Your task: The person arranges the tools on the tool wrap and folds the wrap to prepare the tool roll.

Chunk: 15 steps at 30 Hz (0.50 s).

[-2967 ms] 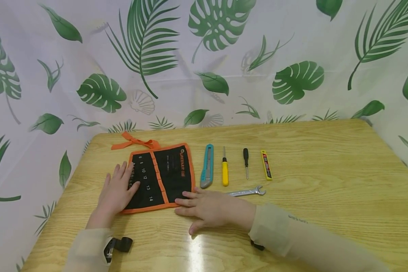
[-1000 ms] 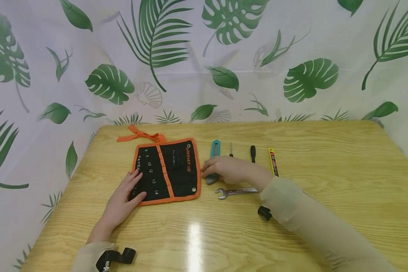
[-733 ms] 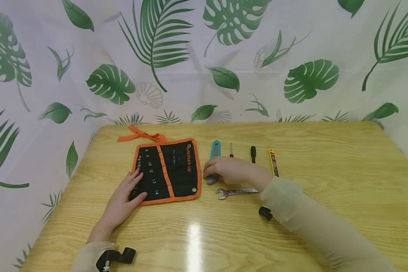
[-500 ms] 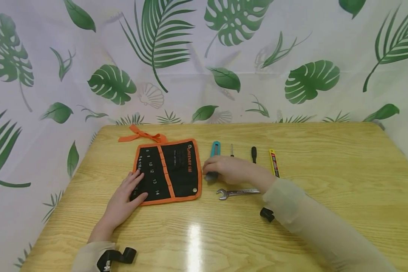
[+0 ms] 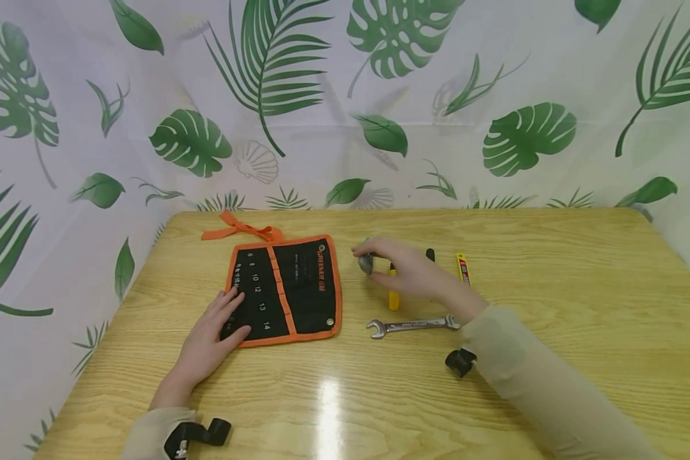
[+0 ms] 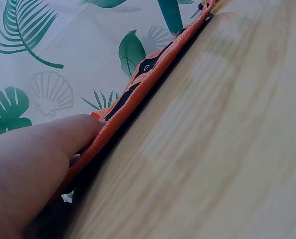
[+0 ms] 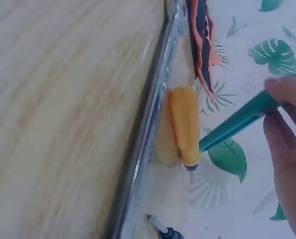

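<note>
My right hand (image 5: 411,271) pinches a teal utility knife (image 7: 237,122) between thumb and fingers, its grey end tipped up toward me in the head view. The knife's far end points down at the table. My left hand (image 5: 209,332) lies with fingers spread on the left side of a black tool pouch (image 5: 307,306) with orange trim and printed numbers. In the left wrist view the thumb presses near the pouch's orange edge (image 6: 120,117). Beneath the right hand lies a yellow-handled screwdriver (image 5: 393,300), partly covered by it.
A double open-end wrench (image 5: 414,325) lies crosswise on the wooden table (image 5: 276,396), in front of the right hand. A black screwdriver (image 5: 430,255) and a yellow packet (image 5: 462,268) lie right of it, both partly hidden. The pouch's orange ribbon (image 5: 241,228) trails behind.
My right hand moved from the pouch to the utility knife, took hold of it and raised its grey end off the table. The left hand stays on the pouch.
</note>
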Tool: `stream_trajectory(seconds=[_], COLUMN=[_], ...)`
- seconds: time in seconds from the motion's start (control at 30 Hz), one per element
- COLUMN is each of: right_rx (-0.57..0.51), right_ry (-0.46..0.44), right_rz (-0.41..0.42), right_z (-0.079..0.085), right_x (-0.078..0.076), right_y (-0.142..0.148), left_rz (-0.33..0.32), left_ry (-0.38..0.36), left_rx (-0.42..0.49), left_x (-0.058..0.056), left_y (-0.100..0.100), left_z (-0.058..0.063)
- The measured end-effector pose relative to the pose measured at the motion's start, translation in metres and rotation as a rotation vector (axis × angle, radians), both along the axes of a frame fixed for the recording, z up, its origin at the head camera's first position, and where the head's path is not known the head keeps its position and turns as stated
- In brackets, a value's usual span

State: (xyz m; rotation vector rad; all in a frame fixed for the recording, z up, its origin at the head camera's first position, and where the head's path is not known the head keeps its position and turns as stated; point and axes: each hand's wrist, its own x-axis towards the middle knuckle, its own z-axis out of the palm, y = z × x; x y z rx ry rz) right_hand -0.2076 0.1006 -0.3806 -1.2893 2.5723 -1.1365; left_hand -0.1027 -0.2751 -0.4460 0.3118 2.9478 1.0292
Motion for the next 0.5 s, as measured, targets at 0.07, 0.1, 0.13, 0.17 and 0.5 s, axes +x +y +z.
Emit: stream_trajectory(seconds=[0.07,0.1,0.13,0.17,0.5], right_rx=[-0.048,-0.073,-0.098,-0.118,-0.329], right_ry=[-0.017,-0.026,-0.038,-0.038,-0.217], right_rz=[-0.037,-0.051,-0.068,-0.082,-0.203], right_z=[0.001,0.001,0.001,0.001,-0.008], right_x=[-0.001,-0.001,-0.001,-0.002,-0.009], right_y=[0.002,0.002,0.003,0.003,0.012], left_rz=[0.001,0.001,0.002,0.002,0.007], left_ry=[0.0,0.0,-0.001,-0.001,-0.011], left_rx=[-0.001,-0.002,-0.002,-0.003,-0.003], left_x=[0.0,0.0,0.0,-0.001,0.0], left_y=[0.0,0.0,0.0,0.0,0.001], left_z=[-0.001,-0.001,-0.002,-0.002,0.001])
